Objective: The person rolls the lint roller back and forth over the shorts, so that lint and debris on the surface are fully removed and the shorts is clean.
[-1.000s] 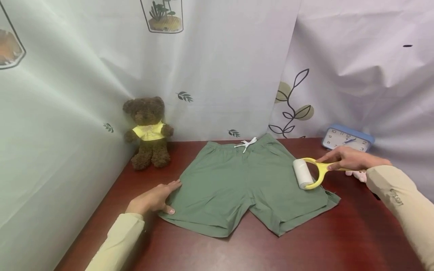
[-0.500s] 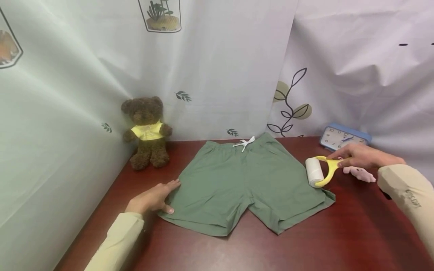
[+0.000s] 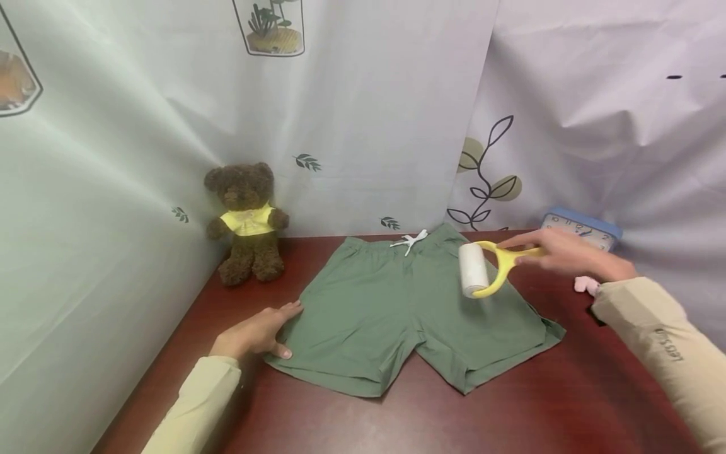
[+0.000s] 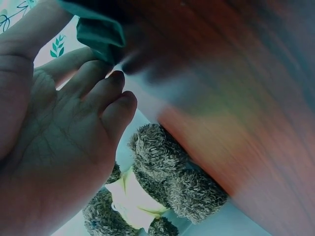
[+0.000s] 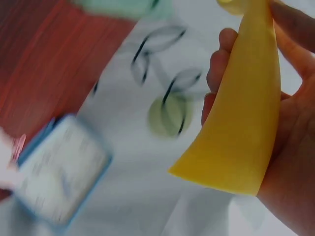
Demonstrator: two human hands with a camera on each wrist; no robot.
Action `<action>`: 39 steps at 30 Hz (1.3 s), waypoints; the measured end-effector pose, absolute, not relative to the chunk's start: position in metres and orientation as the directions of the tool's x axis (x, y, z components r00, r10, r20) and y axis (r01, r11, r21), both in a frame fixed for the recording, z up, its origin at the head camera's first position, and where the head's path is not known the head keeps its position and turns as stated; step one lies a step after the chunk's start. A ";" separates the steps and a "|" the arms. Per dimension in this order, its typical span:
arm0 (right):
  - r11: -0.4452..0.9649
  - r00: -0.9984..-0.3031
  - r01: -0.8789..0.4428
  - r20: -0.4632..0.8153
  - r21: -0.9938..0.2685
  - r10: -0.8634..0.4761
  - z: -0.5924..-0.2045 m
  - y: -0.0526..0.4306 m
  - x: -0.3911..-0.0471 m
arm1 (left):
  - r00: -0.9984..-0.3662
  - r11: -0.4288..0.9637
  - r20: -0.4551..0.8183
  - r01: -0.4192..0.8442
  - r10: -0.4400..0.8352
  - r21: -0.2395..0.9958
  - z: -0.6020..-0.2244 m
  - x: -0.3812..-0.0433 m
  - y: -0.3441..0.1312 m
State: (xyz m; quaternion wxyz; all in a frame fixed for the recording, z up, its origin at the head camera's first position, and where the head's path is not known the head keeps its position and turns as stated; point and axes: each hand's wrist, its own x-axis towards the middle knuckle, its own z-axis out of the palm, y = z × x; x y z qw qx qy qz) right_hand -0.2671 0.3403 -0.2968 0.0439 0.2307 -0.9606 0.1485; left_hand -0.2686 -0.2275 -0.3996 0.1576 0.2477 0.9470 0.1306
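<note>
Green shorts (image 3: 363,302) with a white drawstring (image 3: 409,241) lie spread flat on the dark red table (image 3: 420,422). My left hand (image 3: 256,331) rests with straight fingers at the shorts' left edge; in the left wrist view its fingertips touch the green cloth (image 4: 101,32). My right hand (image 3: 567,253) grips the yellow handle of a lint roller (image 3: 474,271), whose white roll is close over the upper right part of the shorts. From the right wrist view, the fingers wrap round the flared yellow handle (image 5: 241,123).
A brown teddy bear (image 3: 245,221) in a yellow shirt sits at the back left. Behind my right hand stands a blue clock (image 3: 601,228). A small pink toy (image 3: 587,285) lies near my right sleeve. White printed cloth walls (image 3: 363,126) enclose the table's back and left.
My right hand first moved the lint roller right to the shorts' outer edge, then back left and farther up over the cloth. The left hand stayed put.
</note>
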 end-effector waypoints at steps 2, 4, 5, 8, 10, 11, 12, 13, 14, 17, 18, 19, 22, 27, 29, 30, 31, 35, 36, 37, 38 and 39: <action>0.839 -0.888 -0.460 0.138 -0.291 -0.439 -0.301 0.319 -0.268 | -0.827 0.842 -0.232 0.430 0.512 0.326 -0.399 -0.269 -0.227; 0.832 -0.887 -0.460 0.123 -0.309 -0.445 -0.308 0.297 -0.269 | -0.826 0.840 -0.231 0.431 0.514 0.329 -0.399 -0.270 -0.226; 0.826 -0.885 -0.463 0.115 -0.321 -0.452 -0.312 0.285 -0.271 | -0.826 0.840 -0.231 0.431 0.515 0.331 -0.398 -0.270 -0.226; 0.797 -0.868 -0.487 0.099 -0.357 -0.486 -0.326 0.250 -0.274 | -0.824 0.839 -0.230 0.434 0.517 0.329 -0.398 -0.271 -0.226; 0.771 -0.848 -0.519 0.108 -0.370 -0.519 -0.335 0.226 -0.276 | -0.825 0.838 -0.229 0.433 0.517 0.331 -0.398 -0.271 -0.226; 0.754 -0.835 -0.538 0.114 -0.378 -0.538 -0.339 0.214 -0.276 | -0.825 0.838 -0.227 0.434 0.518 0.332 -0.398 -0.271 -0.226; 0.738 -0.824 -0.552 0.120 -0.387 -0.554 -0.343 0.202 -0.276 | -0.824 0.836 -0.224 0.437 0.520 0.331 -0.398 -0.272 -0.226; 0.721 -0.812 -0.567 0.122 -0.398 -0.571 -0.346 0.191 -0.275 | -0.824 0.836 -0.224 0.438 0.521 0.331 -0.398 -0.272 -0.226; 0.706 -0.802 -0.577 0.122 -0.411 -0.585 -0.349 0.180 -0.273 | -0.824 0.835 -0.222 0.438 0.521 0.334 -0.399 -0.272 -0.226; 0.668 -0.777 -0.598 0.116 -0.443 -0.619 -0.355 0.153 -0.269 | -0.821 0.831 -0.224 0.437 0.525 0.344 -0.401 -0.272 -0.226; 0.662 -0.772 -0.601 0.112 -0.448 -0.626 -0.357 0.145 -0.267 | -0.820 0.830 -0.223 0.442 0.528 0.341 -0.402 -0.272 -0.226; 0.656 -0.765 -0.609 0.112 -0.447 -0.634 -0.358 0.137 -0.265 | -0.819 0.829 -0.223 0.443 0.529 0.341 -0.403 -0.272 -0.226; 0.650 -0.744 -0.641 0.121 -0.409 -0.658 -0.360 0.115 -0.260 | -0.819 0.826 -0.212 0.451 0.534 0.337 -0.404 -0.271 -0.227; 0.642 -0.712 -0.686 0.131 -0.343 -0.690 -0.364 0.084 -0.251 | -0.828 0.827 -0.186 0.454 0.529 0.331 -0.402 -0.270 -0.230; 0.641 -0.709 -0.688 0.128 -0.339 -0.693 -0.365 0.076 -0.247 | -0.828 0.827 -0.184 0.457 0.530 0.328 -0.401 -0.271 -0.230; 0.644 -0.711 -0.686 0.126 -0.340 -0.691 -0.366 0.072 -0.245 | -0.827 0.826 -0.185 0.457 0.531 0.330 -0.401 -0.271 -0.230; 0.647 -0.714 -0.682 0.121 -0.341 -0.690 -0.366 0.070 -0.244 | -0.826 0.825 -0.186 0.458 0.533 0.330 -0.401 -0.271 -0.230; 0.666 -0.726 -0.667 0.092 -0.333 -0.681 -0.367 0.062 -0.241 | -0.824 0.825 -0.191 0.457 0.534 0.332 -0.402 -0.272 -0.231; 0.672 -0.730 -0.662 0.084 -0.334 -0.678 -0.368 0.061 -0.240 | -0.824 0.825 -0.191 0.456 0.533 0.333 -0.403 -0.272 -0.232; 0.677 -0.734 -0.656 0.074 -0.334 -0.675 -0.368 0.061 -0.240 | -0.824 0.825 -0.192 0.457 0.533 0.332 -0.403 -0.272 -0.232; 0.683 -0.739 -0.648 0.063 -0.337 -0.671 -0.369 0.061 -0.240 | -0.824 0.825 -0.192 0.456 0.534 0.335 -0.404 -0.272 -0.232; 0.688 -0.744 -0.641 0.054 -0.340 -0.666 -0.370 0.061 -0.240 | -0.823 0.824 -0.193 0.456 0.534 0.335 -0.404 -0.272 -0.232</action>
